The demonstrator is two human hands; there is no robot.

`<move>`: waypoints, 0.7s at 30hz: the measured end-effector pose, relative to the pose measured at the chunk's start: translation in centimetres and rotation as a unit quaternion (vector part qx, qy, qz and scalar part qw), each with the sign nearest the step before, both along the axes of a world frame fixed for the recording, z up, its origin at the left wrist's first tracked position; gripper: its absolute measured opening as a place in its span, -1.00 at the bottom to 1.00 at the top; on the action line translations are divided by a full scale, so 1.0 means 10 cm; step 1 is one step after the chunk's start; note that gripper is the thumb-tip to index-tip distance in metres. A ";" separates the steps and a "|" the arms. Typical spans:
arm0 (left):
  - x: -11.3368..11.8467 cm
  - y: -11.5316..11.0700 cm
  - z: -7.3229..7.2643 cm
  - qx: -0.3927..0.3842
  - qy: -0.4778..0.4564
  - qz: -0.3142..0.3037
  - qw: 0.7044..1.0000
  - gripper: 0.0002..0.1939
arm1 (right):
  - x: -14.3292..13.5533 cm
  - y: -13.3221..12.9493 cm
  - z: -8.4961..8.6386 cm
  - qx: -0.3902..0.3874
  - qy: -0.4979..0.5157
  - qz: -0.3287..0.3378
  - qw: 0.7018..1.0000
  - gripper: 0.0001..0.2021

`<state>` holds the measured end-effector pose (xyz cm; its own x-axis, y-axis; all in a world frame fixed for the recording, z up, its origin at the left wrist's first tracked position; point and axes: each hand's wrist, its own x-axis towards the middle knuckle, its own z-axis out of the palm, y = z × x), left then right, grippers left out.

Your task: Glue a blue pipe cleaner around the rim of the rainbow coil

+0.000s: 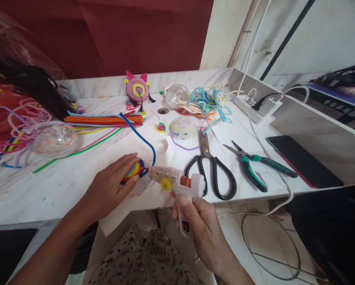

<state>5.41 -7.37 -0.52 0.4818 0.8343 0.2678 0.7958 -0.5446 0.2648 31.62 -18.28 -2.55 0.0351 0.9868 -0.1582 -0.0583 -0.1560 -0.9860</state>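
My left hand (112, 184) is wrapped over a rainbow-coloured round piece (133, 171), holding it on white paper near the table's front edge. A blue fuzzy stem (141, 136) rises from beside that piece and bends back to the left. In my right hand (199, 221) is a white glue gun (177, 180), gripped by its handle. Its nozzle points left and meets or nearly meets the right edge of the rainbow piece. Black-handled scissors (209, 158) lie just right of the gun.
Green-handled pliers (254, 162) and a phone (304, 161) lie at the right, with a white cable between. Behind are orange stems (106, 120), a pink round figure (138, 90), a clear ball (176, 95) and tangled blue stems (207, 99).
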 end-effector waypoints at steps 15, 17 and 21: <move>0.01 0.00 0.00 0.010 -0.001 0.001 1.000 -0.21 | -0.06 0.26 0.24 -0.040 -0.007 0.019 0.999 -0.27; 0.01 0.01 0.00 0.010 0.000 0.002 1.000 -0.21 | -0.05 0.26 0.26 -0.043 -0.008 0.026 0.999 -0.26; 0.00 0.00 0.00 0.014 -0.003 -0.005 1.000 -0.23 | -0.02 0.22 0.27 -0.053 -0.011 0.027 0.998 -0.25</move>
